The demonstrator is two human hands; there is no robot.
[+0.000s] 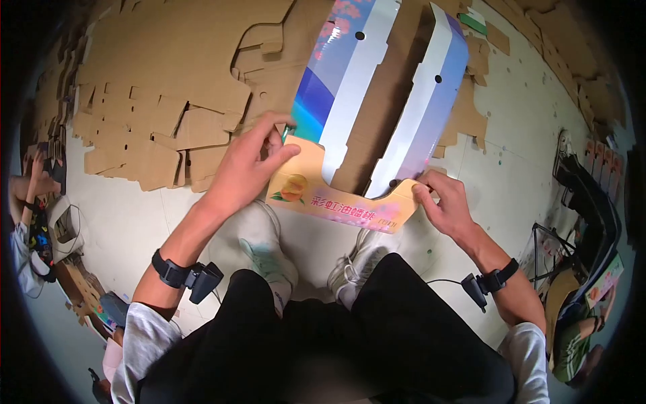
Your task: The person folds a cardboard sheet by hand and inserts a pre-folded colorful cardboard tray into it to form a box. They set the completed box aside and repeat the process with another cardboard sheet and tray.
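Note:
A printed cardboard fruit box (350,202), partly folded, stands on the floor in front of my feet. Its near end panel shows a peach picture and red lettering, and its blue and white side flaps (350,74) rise away from me. My left hand (250,160) grips the near left corner of the box, thumb on the peach panel. At the near right corner, my right hand (445,202) pinches the end panel. Both wrists carry black straps with small devices.
Flat brown die-cut cardboard sheets (155,101) cover the floor to the left and behind the box. More cardboard lies at the top right (552,40). A person sits at the far left (30,202), another at the lower right (579,323) beside a black rack (592,202).

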